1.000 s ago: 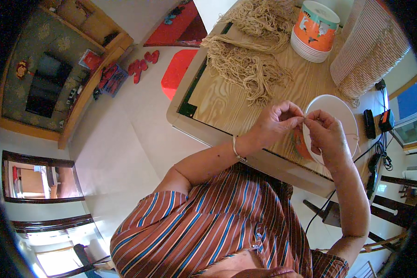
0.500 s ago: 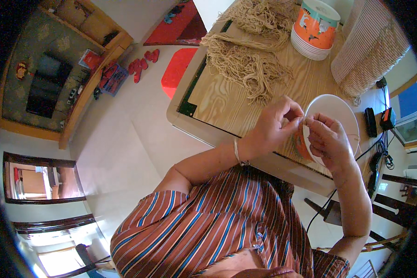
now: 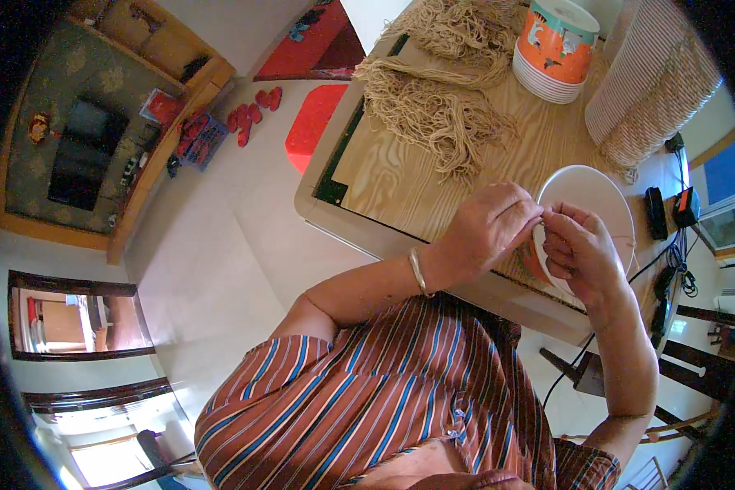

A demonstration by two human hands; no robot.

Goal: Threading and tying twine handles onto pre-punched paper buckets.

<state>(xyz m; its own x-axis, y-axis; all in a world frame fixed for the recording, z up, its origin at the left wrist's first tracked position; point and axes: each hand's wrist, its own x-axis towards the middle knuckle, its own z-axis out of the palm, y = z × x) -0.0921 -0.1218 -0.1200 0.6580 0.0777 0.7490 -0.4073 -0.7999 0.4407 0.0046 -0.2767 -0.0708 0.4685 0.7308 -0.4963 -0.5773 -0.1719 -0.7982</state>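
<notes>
Left hand (image 3: 486,233) – right hand (image 3: 581,249) touching, pinched at white bowl (image 3: 596,196) rim

**Striped shirt, bare forearms, one bangle**

The person wears a short-sleeved shirt (image 3: 367,408) in rust-brown, run through with narrow stripes of blue, white and dark brown — the stripes slant along the sleeve and fall straighter down the chest. The sleeve hem ends near the elbow, so both forearms are bare. A thin metal bangle (image 3: 417,272) — silver-toned, plain — circles the wrist of the left hand (image 3: 490,229). The right hand (image 3: 581,253) shows no ring or band.
</notes>
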